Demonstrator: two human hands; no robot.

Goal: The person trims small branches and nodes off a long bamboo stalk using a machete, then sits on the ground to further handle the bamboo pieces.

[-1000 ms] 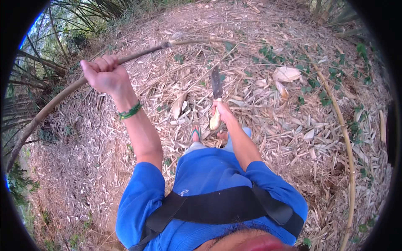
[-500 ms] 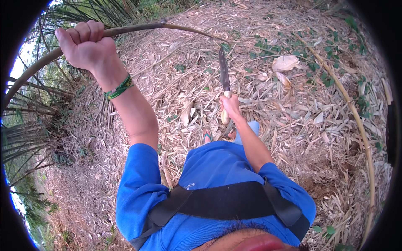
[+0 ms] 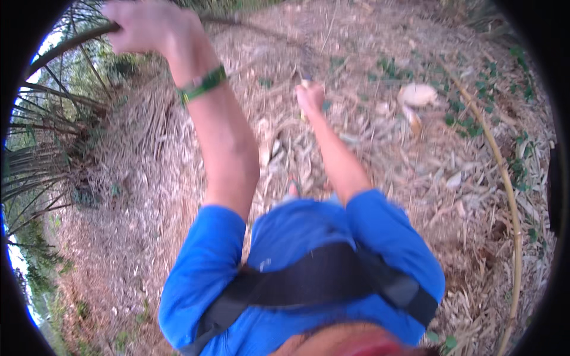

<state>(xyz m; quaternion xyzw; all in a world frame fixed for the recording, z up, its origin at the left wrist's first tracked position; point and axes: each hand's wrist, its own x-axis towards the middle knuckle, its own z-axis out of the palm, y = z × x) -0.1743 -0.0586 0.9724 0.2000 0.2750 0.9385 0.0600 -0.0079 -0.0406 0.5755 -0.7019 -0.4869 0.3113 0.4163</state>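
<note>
At the upper left, my left hand is raised and wrapped round a long curved bamboo stem. The stem runs off to the left edge and its thinner end bends away to the right, blurred. A green band circles my left wrist. Further right and lower, my right hand grips the handle of a machete. Its dark blade points away from me, towards the stem's thin end, but is smeared by motion. Whether blade and stem touch, I cannot tell.
Dry bamboo leaves cover the ground. A long yellowish bamboo pole lies along the right side, near low green plants. A pale dry sheath lies ahead. Bamboo branches crowd the left edge.
My left hand has moved up and to the right with the stem. My right hand has reached further forward with the machete, whose blade is now blurred.
</note>
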